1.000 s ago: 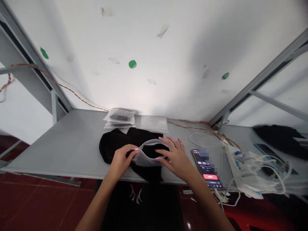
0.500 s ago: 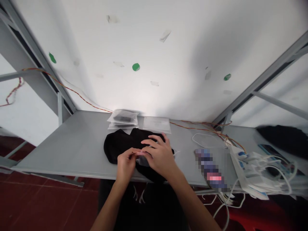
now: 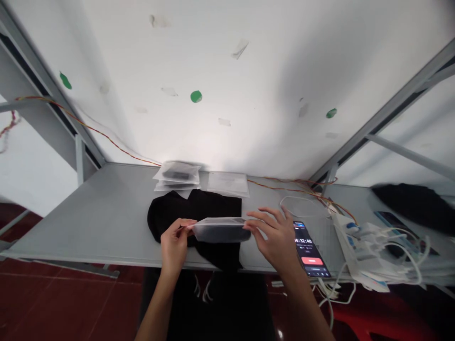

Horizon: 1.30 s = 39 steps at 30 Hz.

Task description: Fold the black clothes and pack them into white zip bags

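A frosted zip bag (image 3: 220, 231) with something dark inside is held up between my two hands. My left hand (image 3: 175, 242) pinches its left top corner between thumb and finger. The thumb and forefinger of my right hand (image 3: 273, 237) grip the right end of the bag's top edge, with the other fingers spread. Under the bag a black cloth garment (image 3: 168, 213) lies on the grey table (image 3: 88, 218). Behind it sit a stack of frosted bags with dark contents (image 3: 177, 175) and a flat pale bag (image 3: 228, 183).
To the right lies a phone (image 3: 310, 251) with a lit timer screen. Past it stands a white power strip (image 3: 350, 246) with tangled white cables. A red-yellow wire (image 3: 117, 139) runs along the wall, and metal frame posts (image 3: 80, 158) rise at both sides.
My right hand has moved right along the bag's top edge, away from my left hand. The bag now shows stretched between them. The view has shifted slightly.
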Each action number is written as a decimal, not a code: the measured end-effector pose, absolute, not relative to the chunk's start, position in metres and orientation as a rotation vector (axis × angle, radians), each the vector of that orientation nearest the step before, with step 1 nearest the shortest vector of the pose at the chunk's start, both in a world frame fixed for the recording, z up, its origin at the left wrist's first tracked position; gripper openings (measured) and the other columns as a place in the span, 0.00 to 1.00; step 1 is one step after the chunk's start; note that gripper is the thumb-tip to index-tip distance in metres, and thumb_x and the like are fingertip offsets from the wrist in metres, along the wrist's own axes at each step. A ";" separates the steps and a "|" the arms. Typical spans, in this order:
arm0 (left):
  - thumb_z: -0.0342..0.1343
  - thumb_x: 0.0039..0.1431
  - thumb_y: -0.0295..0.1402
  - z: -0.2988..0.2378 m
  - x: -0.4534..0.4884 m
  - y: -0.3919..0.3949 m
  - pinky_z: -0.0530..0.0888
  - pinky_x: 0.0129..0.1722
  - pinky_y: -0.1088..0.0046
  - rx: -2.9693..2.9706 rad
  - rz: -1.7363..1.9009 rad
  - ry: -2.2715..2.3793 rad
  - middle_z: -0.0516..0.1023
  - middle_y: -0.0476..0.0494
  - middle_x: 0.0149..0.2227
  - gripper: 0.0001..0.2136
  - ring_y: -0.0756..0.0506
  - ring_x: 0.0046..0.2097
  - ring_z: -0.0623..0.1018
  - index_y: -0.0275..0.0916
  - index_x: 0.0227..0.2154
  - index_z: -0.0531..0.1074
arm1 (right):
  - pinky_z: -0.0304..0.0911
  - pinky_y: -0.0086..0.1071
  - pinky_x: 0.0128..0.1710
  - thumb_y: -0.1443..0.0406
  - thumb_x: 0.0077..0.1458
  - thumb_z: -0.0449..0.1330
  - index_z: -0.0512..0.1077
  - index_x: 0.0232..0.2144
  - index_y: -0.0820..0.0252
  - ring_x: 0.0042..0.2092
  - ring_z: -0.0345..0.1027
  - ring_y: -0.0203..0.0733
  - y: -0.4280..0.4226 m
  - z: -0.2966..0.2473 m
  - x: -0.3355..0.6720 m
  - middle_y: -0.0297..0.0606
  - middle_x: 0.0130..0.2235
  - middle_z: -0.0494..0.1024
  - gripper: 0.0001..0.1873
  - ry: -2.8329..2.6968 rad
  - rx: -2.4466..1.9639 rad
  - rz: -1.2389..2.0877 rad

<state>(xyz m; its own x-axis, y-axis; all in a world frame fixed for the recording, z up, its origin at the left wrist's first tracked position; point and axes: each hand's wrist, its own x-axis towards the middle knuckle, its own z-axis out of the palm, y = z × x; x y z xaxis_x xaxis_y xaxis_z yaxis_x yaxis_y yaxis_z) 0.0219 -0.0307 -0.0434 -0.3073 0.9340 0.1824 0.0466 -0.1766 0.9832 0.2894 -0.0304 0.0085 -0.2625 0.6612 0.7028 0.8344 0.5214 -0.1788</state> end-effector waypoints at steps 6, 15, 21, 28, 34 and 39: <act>0.57 0.60 0.35 -0.038 0.000 -0.044 0.79 0.36 0.71 1.350 1.436 1.337 0.81 0.41 0.45 0.07 0.44 0.42 0.80 0.40 0.30 0.78 | 0.69 0.47 0.54 0.56 0.65 0.61 0.77 0.38 0.51 0.48 0.74 0.48 -0.049 -0.006 0.318 0.43 0.55 0.76 0.08 -1.906 -1.331 0.380; 0.62 0.55 0.49 -0.037 0.008 -0.077 0.79 0.38 0.63 1.170 1.034 1.542 0.76 0.41 0.44 0.24 0.40 0.42 0.80 0.41 0.50 0.72 | 0.75 0.37 0.37 0.48 0.50 0.72 0.62 0.55 0.50 0.39 0.72 0.41 -0.069 -0.060 0.294 0.38 0.50 0.68 0.37 -1.246 -1.398 1.383; 0.70 0.46 0.48 -0.047 0.019 -0.076 0.79 0.37 0.65 1.117 1.055 1.551 0.76 0.37 0.48 0.38 0.39 0.46 0.79 0.42 0.60 0.66 | 0.72 0.38 0.40 0.54 0.43 0.76 0.64 0.58 0.49 0.39 0.72 0.42 -0.070 -0.075 0.283 0.37 0.46 0.73 0.42 -1.116 -1.270 1.369; 0.72 0.49 0.37 -0.021 0.037 -0.098 0.78 0.49 0.66 1.080 1.480 1.285 0.80 0.40 0.51 0.22 0.39 0.54 0.79 0.43 0.47 0.76 | 0.68 0.47 0.57 0.60 0.50 0.74 0.60 0.63 0.37 0.62 0.64 0.50 -0.090 -0.049 0.252 0.38 0.62 0.68 0.43 -0.948 -1.079 1.103; 0.72 0.51 0.35 -0.018 0.037 -0.091 0.79 0.50 0.59 0.783 1.599 1.008 0.84 0.45 0.34 0.12 0.36 0.50 0.83 0.42 0.33 0.74 | 0.65 0.48 0.60 0.58 0.46 0.76 0.49 0.70 0.38 0.56 0.70 0.49 -0.070 -0.035 0.248 0.39 0.59 0.72 0.57 -1.091 -1.082 1.262; 0.74 0.48 0.41 -0.031 0.026 -0.083 0.81 0.45 0.63 0.591 1.608 0.949 0.83 0.48 0.29 0.17 0.38 0.44 0.85 0.42 0.32 0.70 | 0.69 0.48 0.55 0.54 0.41 0.78 0.33 0.73 0.38 0.52 0.74 0.50 -0.058 -0.034 0.254 0.39 0.56 0.76 0.72 -1.194 -1.068 1.498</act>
<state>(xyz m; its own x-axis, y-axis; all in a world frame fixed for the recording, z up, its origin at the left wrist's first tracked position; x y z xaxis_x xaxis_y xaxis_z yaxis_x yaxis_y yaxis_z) 0.0263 -0.0832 -0.0309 -0.2526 0.9616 -0.1072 -0.5584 -0.0544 0.8278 0.2540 -0.0583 -0.0344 -0.2075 0.9746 -0.0840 -0.1352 -0.1136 -0.9843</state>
